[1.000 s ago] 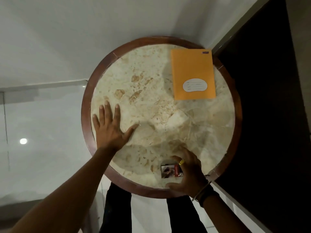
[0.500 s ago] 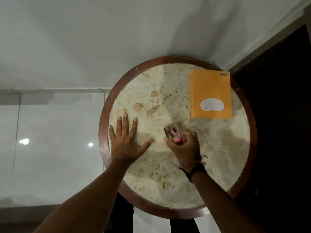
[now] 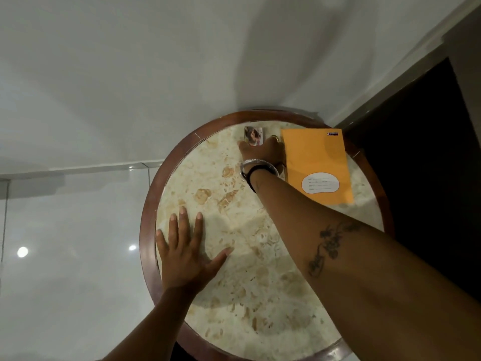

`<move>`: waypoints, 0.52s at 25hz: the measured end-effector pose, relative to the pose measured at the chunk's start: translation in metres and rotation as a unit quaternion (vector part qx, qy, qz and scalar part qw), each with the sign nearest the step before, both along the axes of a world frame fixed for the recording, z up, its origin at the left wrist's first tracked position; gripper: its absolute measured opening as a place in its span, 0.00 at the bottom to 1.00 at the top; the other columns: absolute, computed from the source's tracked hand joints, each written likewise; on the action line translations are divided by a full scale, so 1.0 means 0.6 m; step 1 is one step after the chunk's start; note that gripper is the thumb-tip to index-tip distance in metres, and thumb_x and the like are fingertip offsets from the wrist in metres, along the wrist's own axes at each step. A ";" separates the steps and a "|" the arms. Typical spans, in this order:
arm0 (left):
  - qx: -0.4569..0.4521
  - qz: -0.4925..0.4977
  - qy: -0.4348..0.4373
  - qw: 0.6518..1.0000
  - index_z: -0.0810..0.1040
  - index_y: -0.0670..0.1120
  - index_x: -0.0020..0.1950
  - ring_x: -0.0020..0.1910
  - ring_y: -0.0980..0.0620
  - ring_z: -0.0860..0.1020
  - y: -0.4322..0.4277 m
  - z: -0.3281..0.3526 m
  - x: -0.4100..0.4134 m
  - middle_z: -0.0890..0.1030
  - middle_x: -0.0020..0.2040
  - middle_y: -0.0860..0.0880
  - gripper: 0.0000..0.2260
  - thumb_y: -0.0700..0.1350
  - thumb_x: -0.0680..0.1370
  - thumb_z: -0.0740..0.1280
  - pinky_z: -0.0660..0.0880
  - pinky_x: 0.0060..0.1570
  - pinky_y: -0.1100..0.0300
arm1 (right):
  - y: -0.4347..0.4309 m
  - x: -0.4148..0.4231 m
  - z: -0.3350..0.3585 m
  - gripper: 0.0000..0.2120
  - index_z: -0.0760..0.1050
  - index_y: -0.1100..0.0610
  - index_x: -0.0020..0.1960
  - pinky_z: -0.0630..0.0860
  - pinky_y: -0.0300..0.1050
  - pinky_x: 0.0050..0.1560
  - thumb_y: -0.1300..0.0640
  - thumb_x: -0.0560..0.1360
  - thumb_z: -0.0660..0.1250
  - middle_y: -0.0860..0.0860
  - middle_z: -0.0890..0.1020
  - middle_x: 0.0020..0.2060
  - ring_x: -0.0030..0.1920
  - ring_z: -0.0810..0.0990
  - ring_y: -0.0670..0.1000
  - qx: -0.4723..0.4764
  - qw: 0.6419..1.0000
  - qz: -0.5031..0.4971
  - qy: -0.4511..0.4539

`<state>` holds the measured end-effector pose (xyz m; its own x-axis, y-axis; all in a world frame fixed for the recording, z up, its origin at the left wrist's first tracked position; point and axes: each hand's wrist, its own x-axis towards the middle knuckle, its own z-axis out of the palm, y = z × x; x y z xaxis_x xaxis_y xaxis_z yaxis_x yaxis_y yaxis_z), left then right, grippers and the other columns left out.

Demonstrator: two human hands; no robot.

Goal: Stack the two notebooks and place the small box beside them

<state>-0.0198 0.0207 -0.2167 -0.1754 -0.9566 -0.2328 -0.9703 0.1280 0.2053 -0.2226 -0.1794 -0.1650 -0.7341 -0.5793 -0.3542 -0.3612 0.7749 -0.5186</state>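
While my left hand [image 3: 186, 259] lies flat and spread on the round marble table [image 3: 234, 295], bracing my lean, the orange notebook stack [image 3: 316, 162] sits by the far rim. I reach my right hand [image 3: 263, 152] across, fingers gripping the small box [image 3: 253, 136], setting it just beside the stack's left edge, where it belongs.

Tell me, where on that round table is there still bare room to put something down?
The marble table is bare between the left hand and right forearm, and along its near edge. It is crowded at the far edge: small box, right hand, orange notebook.
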 end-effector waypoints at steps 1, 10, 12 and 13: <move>-0.002 -0.001 -0.005 1.000 0.52 0.51 0.86 0.85 0.40 0.46 -0.001 0.002 0.000 0.45 0.86 0.43 0.49 0.80 0.74 0.52 0.40 0.80 0.38 | 0.002 0.001 -0.003 0.32 0.73 0.61 0.61 0.72 0.57 0.60 0.42 0.65 0.73 0.58 0.76 0.61 0.64 0.73 0.61 0.001 1.000 0.000 0.011; -0.024 -0.010 -0.016 1.000 0.54 0.51 0.85 0.84 0.38 0.49 -0.001 -0.002 0.004 0.47 0.86 0.42 0.49 0.80 0.73 0.53 0.37 0.80 0.40 | 0.020 0.008 -0.002 0.44 0.68 0.60 0.67 0.72 0.63 0.63 0.31 0.62 0.71 0.59 0.73 0.66 0.68 0.70 0.62 0.011 1.000 0.028 0.007; -0.025 -0.007 -0.010 1.000 0.55 0.51 0.85 0.84 0.38 0.50 -0.007 -0.009 0.009 0.48 0.86 0.43 0.49 0.80 0.73 0.54 0.35 0.80 0.41 | 0.042 0.018 0.010 0.47 0.65 0.61 0.69 0.73 0.64 0.61 0.31 0.62 0.71 0.59 0.71 0.67 0.68 0.70 0.63 -0.005 1.000 0.000 -0.020; -0.026 0.000 0.000 1.000 0.55 0.51 0.85 0.84 0.38 0.51 -0.010 -0.010 0.006 0.49 0.86 0.43 0.49 0.80 0.72 0.54 0.36 0.80 0.41 | 0.075 0.029 0.023 0.46 0.64 0.61 0.70 0.75 0.63 0.60 0.33 0.63 0.71 0.59 0.69 0.68 0.67 0.70 0.63 0.001 0.999 -0.011 -0.030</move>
